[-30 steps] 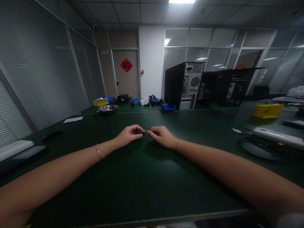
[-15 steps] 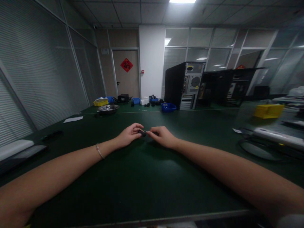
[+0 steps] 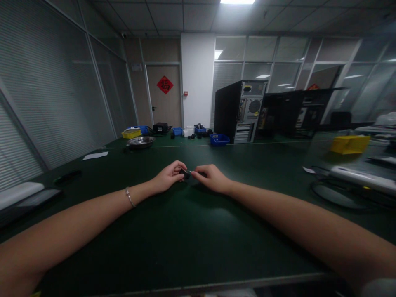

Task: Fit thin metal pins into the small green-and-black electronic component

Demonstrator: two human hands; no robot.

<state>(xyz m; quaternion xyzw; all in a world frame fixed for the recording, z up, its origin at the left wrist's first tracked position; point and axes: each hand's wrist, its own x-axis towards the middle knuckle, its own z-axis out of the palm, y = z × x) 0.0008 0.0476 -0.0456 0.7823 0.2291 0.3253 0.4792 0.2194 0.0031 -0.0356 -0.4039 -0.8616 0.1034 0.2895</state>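
Note:
My left hand (image 3: 170,176), with a bracelet on its wrist, pinches a small black part (image 3: 185,175) between thumb and fingers just above the green tabletop (image 3: 173,239). Facing it from the right, my right hand (image 3: 212,178) has thumb and forefinger closed on a thin metal piece (image 3: 189,171). That thin piece points left and reaches the black part. Both are too small and dim for me to tell their exact kind.
At the back stand a computer tower (image 3: 241,111), a blue bin (image 3: 219,140) and a steel bowl (image 3: 141,142). A yellow bin (image 3: 350,144) and a white device (image 3: 365,178) with black cable lie to the right. Paper (image 3: 95,155) rests at left.
The black part has tilted slightly in my left fingers, and the thin metal piece shows a little more. Both arms stay in nearly the same place.

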